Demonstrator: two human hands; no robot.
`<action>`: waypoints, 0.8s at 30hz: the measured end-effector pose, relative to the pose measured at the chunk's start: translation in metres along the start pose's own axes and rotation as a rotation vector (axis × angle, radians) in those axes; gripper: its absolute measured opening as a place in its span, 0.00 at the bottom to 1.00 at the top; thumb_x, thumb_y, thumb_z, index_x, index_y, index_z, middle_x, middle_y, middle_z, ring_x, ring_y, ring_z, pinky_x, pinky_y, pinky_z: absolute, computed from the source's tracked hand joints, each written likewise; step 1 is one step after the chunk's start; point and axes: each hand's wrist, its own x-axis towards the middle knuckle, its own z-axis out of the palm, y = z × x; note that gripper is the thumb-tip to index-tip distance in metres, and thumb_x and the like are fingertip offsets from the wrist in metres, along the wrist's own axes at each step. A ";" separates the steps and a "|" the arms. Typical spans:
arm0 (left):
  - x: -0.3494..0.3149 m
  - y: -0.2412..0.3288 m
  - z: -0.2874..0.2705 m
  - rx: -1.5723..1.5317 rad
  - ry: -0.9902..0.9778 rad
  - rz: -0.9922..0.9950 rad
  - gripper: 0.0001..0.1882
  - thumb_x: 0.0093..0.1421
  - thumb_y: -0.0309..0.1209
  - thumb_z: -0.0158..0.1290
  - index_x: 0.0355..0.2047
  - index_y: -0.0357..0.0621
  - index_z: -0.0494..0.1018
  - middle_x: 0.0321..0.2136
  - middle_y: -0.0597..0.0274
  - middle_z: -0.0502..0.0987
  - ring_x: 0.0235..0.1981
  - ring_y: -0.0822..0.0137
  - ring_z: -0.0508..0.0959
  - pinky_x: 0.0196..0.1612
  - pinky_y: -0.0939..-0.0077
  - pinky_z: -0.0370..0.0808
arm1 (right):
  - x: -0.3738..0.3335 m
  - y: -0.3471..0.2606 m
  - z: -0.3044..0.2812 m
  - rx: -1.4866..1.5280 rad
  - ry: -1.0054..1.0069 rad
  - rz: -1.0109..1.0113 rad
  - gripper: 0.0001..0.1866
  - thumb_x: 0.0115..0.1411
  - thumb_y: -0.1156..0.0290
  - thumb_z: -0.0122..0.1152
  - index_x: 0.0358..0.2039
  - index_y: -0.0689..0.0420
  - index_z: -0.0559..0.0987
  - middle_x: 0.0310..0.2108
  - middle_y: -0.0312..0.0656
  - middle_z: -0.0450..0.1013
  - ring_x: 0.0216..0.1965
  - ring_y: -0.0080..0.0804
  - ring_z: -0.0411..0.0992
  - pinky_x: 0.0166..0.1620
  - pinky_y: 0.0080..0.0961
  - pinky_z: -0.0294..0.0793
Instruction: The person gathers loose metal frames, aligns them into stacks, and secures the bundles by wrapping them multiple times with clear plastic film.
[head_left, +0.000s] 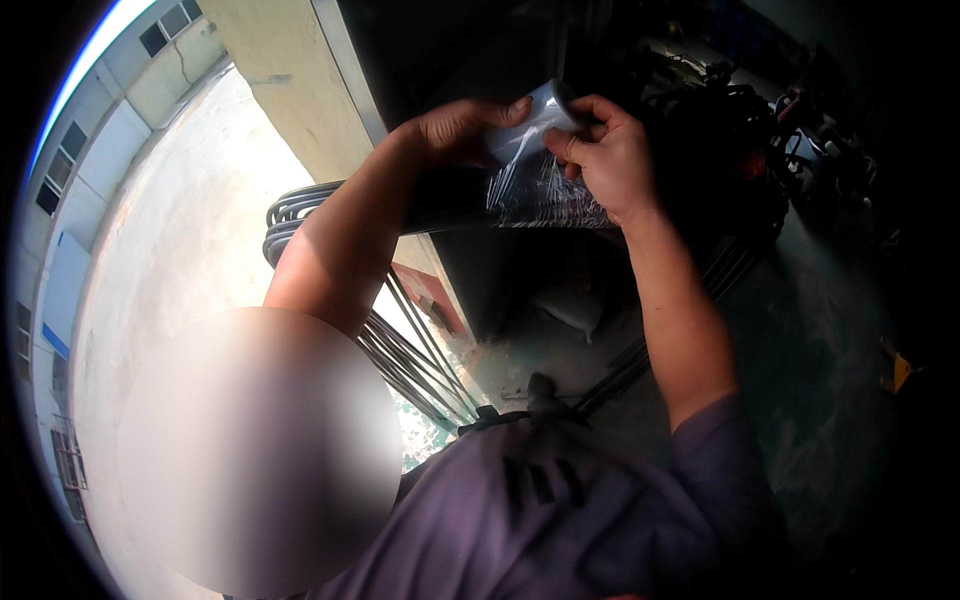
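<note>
Both my hands are raised in front of me around a roll of clear stretch film [530,128]. My left hand [462,130] is closed on the roll's left side, thumb across the top. At its other end, my right hand [610,160] is closed with thumb and fingers bent against the roll and film. Wrinkled, shiny film [550,190] hangs from the roll onto a dark bundle just below. That bundle seems to belong to the long black tubes or cables [300,212], whose bent ends stick out left beyond my left forearm. Deep shadow hides much of its right part.
A pale wall edge [290,85] stands beside the dark opening. More thin black lengths [410,365] slant down below my left forearm. Dark tangled items [740,130] hang at the right. A yellow object [897,368] lies at far right. A blurred patch covers the lower left.
</note>
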 end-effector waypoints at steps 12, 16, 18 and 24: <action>0.039 -0.019 -0.005 1.199 0.087 -0.147 0.37 0.64 0.53 0.65 0.63 0.38 0.76 0.58 0.45 0.80 0.58 0.52 0.81 0.61 0.58 0.78 | -0.136 0.129 0.013 0.108 0.391 -0.033 0.11 0.68 0.74 0.72 0.44 0.59 0.77 0.34 0.33 0.77 0.34 0.15 0.72 0.40 0.14 0.74; 0.051 -0.034 -0.030 1.129 -0.113 -0.307 0.28 0.70 0.51 0.57 0.56 0.40 0.82 0.52 0.51 0.84 0.48 0.60 0.81 0.58 0.60 0.75 | -0.074 0.186 0.041 0.335 0.170 -0.028 0.21 0.64 0.70 0.77 0.55 0.58 0.79 0.51 0.37 0.79 0.49 0.26 0.77 0.52 0.27 0.78; 0.050 -0.043 -0.045 1.183 -0.183 -0.184 0.24 0.70 0.47 0.56 0.54 0.42 0.83 0.48 0.54 0.84 0.45 0.64 0.80 0.56 0.61 0.75 | -0.056 0.196 0.057 0.273 0.293 -0.062 0.24 0.63 0.67 0.78 0.57 0.58 0.79 0.53 0.36 0.79 0.50 0.30 0.78 0.54 0.30 0.78; 0.045 -0.052 -0.033 0.772 -0.054 -0.340 0.21 0.72 0.46 0.54 0.54 0.46 0.84 0.44 0.59 0.85 0.43 0.68 0.80 0.55 0.62 0.74 | -0.068 0.188 0.072 0.407 0.272 -0.103 0.18 0.62 0.67 0.78 0.49 0.59 0.83 0.42 0.37 0.82 0.43 0.32 0.80 0.51 0.31 0.79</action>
